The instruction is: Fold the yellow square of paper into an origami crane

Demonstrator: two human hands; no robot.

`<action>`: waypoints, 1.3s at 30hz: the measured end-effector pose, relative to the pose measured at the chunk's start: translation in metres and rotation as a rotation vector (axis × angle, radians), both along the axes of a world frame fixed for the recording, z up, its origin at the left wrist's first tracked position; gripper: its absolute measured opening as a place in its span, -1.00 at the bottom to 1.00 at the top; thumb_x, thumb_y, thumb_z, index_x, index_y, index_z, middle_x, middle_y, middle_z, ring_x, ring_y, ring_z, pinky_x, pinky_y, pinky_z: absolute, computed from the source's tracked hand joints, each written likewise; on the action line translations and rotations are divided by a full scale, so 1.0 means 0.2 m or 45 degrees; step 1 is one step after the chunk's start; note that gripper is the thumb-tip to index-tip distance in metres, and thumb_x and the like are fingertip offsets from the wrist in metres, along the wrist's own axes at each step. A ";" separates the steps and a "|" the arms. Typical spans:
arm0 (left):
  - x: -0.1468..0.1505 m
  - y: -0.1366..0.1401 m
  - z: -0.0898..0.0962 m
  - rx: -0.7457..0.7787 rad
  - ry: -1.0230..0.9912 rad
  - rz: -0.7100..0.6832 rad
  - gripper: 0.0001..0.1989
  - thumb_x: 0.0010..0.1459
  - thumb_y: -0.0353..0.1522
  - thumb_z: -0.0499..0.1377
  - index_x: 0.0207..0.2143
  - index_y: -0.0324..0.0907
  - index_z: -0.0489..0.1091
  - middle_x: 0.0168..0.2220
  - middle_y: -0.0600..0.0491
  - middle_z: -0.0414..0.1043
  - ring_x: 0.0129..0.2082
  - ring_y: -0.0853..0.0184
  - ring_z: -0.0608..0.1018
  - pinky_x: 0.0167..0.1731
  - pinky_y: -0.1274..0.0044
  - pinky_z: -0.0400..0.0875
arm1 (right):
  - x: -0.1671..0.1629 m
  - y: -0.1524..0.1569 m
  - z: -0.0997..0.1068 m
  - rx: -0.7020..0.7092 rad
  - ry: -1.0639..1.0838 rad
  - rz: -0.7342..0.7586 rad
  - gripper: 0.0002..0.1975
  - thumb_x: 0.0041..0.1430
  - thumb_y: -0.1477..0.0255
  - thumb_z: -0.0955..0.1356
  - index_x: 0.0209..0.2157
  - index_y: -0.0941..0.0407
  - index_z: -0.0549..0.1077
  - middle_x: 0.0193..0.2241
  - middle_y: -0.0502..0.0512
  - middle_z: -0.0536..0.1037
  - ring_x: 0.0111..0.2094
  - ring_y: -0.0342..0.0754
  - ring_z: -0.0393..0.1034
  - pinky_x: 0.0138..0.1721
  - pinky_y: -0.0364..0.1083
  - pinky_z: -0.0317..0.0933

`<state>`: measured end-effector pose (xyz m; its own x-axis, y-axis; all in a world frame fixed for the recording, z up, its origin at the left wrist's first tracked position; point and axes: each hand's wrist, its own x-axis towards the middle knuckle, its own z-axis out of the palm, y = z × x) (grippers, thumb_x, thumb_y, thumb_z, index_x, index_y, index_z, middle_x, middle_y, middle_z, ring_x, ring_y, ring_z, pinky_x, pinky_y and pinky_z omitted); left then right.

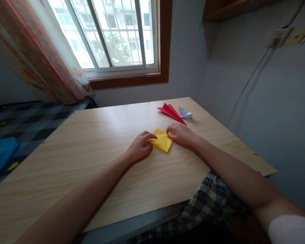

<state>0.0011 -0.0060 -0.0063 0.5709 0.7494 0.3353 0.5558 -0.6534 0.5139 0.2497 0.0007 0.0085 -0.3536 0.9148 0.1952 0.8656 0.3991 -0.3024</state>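
Note:
A folded sheet of yellow paper lies on the wooden table, with several creases and layered flaps and one corner pointing toward me. My left hand grips its left corner, thumb and fingers closed on the edge. At the upper right edge, my right hand pinches the same paper between thumb and fingers. Parts of both side corners are hidden under my fingers.
Beyond my right hand lie a red paper plane and a small white paper boat. A blue item rests on checked cloth at the left. A wall borders the table's right side; a window is behind.

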 end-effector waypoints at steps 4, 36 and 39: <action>0.01 0.00 -0.02 0.086 0.052 0.026 -0.67 0.11 -0.54 0.09 -0.12 -0.15 0.51 -0.11 -0.04 0.45 -0.09 0.22 0.52 0.00 0.33 0.46 | 0.00 -0.01 0.01 0.024 0.005 0.008 -0.86 0.23 0.45 0.40 -0.20 0.14 0.61 -0.13 0.18 0.61 -0.06 0.07 0.45 -0.02 -0.03 0.25; 0.01 0.00 0.01 0.083 0.117 0.276 -0.68 0.07 -0.56 0.10 -0.14 -0.17 0.48 -0.20 -0.02 0.54 -0.16 0.22 0.55 -0.06 0.39 0.48 | -0.02 -0.07 0.05 0.115 0.033 0.219 -0.62 0.40 0.23 0.22 -0.21 0.10 0.61 -0.28 0.14 0.63 -0.25 0.00 0.41 -0.22 -0.06 0.11; 0.01 0.01 0.01 0.067 0.086 0.300 -0.69 0.07 -0.55 0.09 -0.16 -0.16 0.49 -0.21 -0.01 0.57 -0.16 0.22 0.56 -0.08 0.40 0.47 | 0.00 -0.07 0.05 0.123 0.059 0.303 -0.56 0.37 0.08 0.25 -0.16 0.08 0.61 -0.26 0.12 0.64 -0.23 0.02 0.43 -0.21 -0.06 0.12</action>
